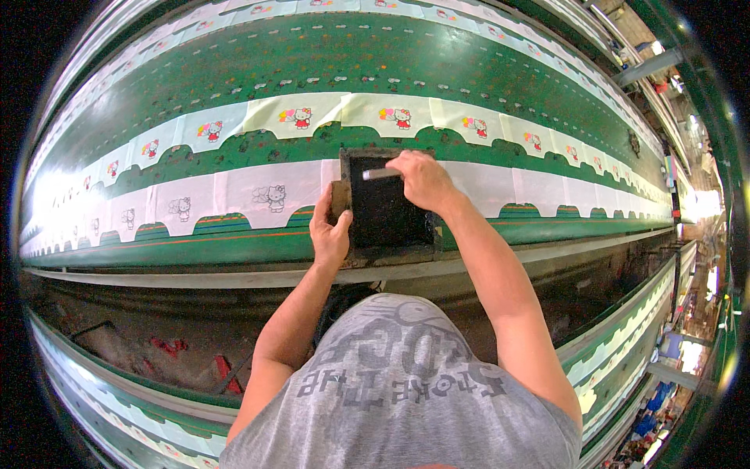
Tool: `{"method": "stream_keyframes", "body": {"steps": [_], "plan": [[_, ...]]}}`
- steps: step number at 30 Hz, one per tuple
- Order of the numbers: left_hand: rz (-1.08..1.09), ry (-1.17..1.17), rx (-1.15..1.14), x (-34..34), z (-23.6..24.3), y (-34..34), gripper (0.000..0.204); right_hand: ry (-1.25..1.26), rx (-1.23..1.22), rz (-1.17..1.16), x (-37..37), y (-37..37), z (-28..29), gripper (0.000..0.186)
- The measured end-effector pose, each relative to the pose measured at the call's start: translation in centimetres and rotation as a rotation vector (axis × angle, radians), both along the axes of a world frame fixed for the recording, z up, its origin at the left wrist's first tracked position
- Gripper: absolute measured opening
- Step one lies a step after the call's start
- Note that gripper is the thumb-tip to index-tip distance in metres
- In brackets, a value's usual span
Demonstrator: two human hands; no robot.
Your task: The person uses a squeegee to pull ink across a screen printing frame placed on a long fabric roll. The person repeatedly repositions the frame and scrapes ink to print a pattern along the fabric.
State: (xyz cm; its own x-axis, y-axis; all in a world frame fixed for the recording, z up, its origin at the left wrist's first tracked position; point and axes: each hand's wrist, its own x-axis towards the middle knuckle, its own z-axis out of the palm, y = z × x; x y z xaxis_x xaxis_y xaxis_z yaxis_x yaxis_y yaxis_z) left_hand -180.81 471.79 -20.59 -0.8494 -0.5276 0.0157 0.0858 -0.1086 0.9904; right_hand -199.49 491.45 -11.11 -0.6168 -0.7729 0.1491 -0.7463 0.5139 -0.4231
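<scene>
Right-hand fingers grip a pale bar with a dark frame below them, left-hand fingers clasp a brown block, so tbh even pressure's probably key.

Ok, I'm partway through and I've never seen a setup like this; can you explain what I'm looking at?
There is no machine arm here: you see a person's own two bare hands. The single picture comes from a fisheye camera worn on the head, looking down, so straight edges bend and the grey shirt fills the bottom.

Ahead is a long green table with rows of pale cloth pieces. Those just left of the frame carry outline figures; the next row beyond has coloured ones.

The left hand holds the left side of a dark rectangular frame. The right hand holds a light-coloured bar over its black inner area.
</scene>
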Motion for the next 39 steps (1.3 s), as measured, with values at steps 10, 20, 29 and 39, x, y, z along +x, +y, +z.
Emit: {"method": "stream_keyframes", "body": {"steps": [10, 20, 29, 39], "plan": [[-0.033, -0.048, -0.025, 0.7, 0.2, -0.7, 0.074, 0.034, 0.089, -0.002, 8.8, 1.5, 0.0, 0.048], [0.002, -0.056, -0.376, 0.2, 1.2, 0.6, 0.093, -0.012, 0.008, -0.016, 15.5, 4.0, 0.9, 0.042], [0.067, 0.116, -0.355, -1.5, 3.9, 6.7, 0.097, 0.082, -0.231, -0.161, 15.3, 10.9, 0.2, 0.039], [0.094, 0.126, -0.355, -7.0, 0.5, 22.7, 0.097, 0.083, -0.282, -0.173, 11.5, 27.6, -1.3, 0.038]]}}
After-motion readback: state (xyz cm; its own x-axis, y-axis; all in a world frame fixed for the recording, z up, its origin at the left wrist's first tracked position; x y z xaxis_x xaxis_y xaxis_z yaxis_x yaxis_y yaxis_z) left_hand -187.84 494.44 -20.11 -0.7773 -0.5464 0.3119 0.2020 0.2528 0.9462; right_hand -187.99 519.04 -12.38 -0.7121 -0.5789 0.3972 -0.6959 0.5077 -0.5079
